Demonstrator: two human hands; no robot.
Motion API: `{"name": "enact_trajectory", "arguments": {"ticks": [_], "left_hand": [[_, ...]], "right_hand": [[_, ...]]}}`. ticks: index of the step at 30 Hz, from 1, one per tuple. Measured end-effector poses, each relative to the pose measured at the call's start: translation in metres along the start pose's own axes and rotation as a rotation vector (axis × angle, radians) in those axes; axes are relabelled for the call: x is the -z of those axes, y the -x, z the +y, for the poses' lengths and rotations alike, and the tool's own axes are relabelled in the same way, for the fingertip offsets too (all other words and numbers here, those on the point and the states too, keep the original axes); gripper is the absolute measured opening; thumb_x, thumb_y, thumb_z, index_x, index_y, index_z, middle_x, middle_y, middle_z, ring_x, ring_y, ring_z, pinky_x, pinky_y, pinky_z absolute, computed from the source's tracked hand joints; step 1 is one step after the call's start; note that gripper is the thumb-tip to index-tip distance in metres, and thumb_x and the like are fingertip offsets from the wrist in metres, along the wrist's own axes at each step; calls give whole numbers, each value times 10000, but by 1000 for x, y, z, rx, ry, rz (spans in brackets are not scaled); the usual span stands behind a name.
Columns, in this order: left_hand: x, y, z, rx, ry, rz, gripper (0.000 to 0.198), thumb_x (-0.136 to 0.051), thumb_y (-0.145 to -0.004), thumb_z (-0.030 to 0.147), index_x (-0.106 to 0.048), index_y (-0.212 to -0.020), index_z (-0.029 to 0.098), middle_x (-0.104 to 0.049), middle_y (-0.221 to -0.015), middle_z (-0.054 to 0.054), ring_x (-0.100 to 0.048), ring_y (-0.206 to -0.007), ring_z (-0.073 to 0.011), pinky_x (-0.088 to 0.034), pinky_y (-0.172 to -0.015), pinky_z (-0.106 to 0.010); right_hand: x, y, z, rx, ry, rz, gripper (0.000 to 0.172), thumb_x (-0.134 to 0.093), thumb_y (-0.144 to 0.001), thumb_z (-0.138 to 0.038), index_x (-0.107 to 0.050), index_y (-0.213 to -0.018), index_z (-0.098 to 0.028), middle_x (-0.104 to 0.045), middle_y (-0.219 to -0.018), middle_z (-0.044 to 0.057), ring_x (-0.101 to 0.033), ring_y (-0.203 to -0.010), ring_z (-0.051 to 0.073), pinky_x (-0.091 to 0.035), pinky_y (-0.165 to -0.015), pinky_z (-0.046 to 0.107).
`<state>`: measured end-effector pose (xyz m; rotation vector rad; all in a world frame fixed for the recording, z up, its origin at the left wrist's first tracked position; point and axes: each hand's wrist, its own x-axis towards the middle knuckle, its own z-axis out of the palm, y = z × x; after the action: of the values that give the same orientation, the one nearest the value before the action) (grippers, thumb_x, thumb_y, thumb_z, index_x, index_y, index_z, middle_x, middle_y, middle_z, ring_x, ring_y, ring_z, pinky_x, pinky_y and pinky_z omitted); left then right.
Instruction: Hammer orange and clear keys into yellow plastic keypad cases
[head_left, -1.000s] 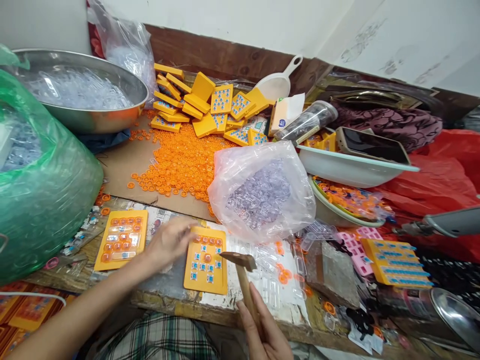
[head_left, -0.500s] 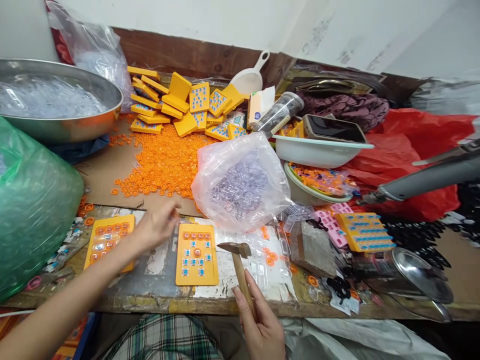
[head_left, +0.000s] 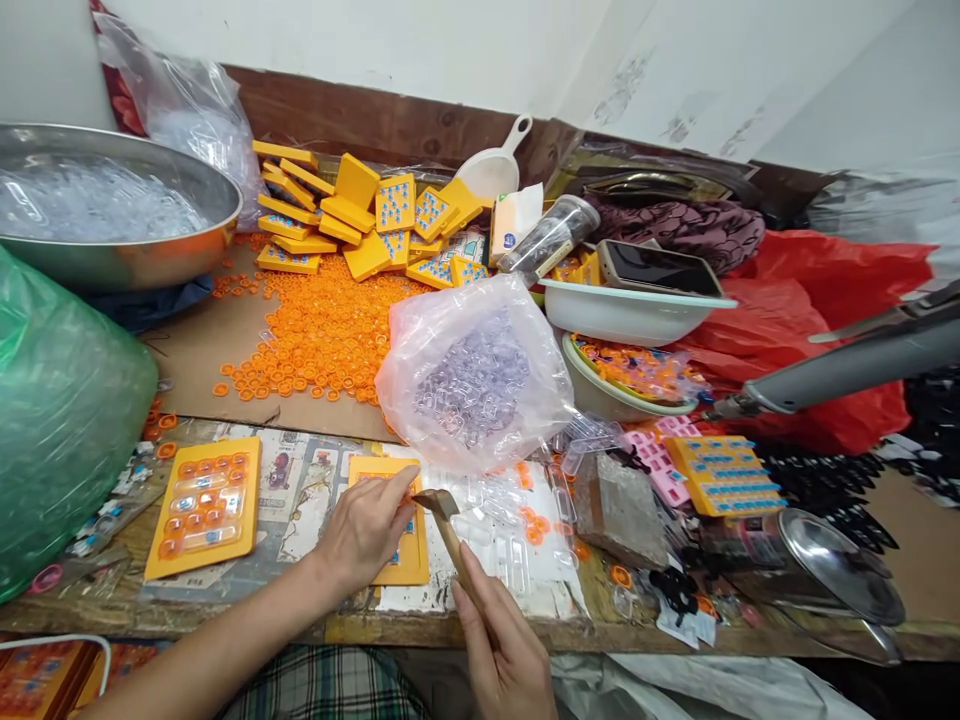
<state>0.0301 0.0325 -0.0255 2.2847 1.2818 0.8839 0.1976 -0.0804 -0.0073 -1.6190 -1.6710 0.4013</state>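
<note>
My left hand is over a yellow plastic board with small blue-and-white pieces, covering most of it. Its fingers are drawn together at the board's upper part; whatever is between them is hidden. In my right hand is a small hammer, gripped by its wooden handle. The hammer's metal head is close to my left fingertips, at the board's right side. Farther left lies a second yellow board, with orange rings and clear covers on it.
Loose orange rings spread behind the boards. A plastic bag of clear pieces stands beside them. Yellow boards are heaped at the back. A stone block and a grey metal arm are on the right, a green bag on the left.
My left hand has moved from behind the board down onto it. My right hand has brought the hammer slightly left, nearer the left fingers. The view has shifted a little.
</note>
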Motion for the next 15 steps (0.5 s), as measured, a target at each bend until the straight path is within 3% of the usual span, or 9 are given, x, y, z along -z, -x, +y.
{"name": "enact_trajectory", "arguments": {"ticks": [3,6,10,12,15], "left_hand": [[-1,0,1,51,23,-19,338,-521,-859,193,-506,-1197,193,-717,-817,-70,-680,-785,-232,-553,-725,-361],[-4,-1,4,120,30,-49,352,-548,-834,175,-515,-1181,215,-722,-818,-56,-684,-798,-233,-557,-725,-360],[-1,-1,7,117,77,-28,358,-581,-818,202,-538,-1168,258,-725,-865,-37,-685,-828,-215,-563,-734,-331],[12,-5,-1,66,109,26,336,-584,-833,256,-552,-1167,241,-722,-928,-51,-680,-844,-204,-562,-759,-325],[48,-21,-34,85,-4,165,223,-518,-872,257,-616,-1063,196,-700,-1024,-83,-646,-961,-211,-521,-874,-348]], "right_hand": [[0,-1,-4,-10,-9,47,403,-499,-911,-204,-552,-1304,-278,-687,-1134,52,-682,-957,178,-538,-861,263],[-1,-4,-6,-42,7,-32,384,-470,-931,-236,-552,-1305,-269,-706,-1061,58,-695,-867,136,-543,-780,196],[-5,-5,0,-119,-54,-55,377,-504,-912,-320,-584,-1275,-258,-689,-1148,57,-679,-994,173,-540,-834,222],[-8,-2,7,-208,-124,0,395,-554,-878,-362,-614,-1245,-230,-657,-1213,61,-640,-1086,215,-520,-911,280],[-13,5,18,-417,-210,138,475,-605,-830,-436,-622,-1238,-193,-620,-1265,67,-582,-1171,257,-466,-996,338]]}}
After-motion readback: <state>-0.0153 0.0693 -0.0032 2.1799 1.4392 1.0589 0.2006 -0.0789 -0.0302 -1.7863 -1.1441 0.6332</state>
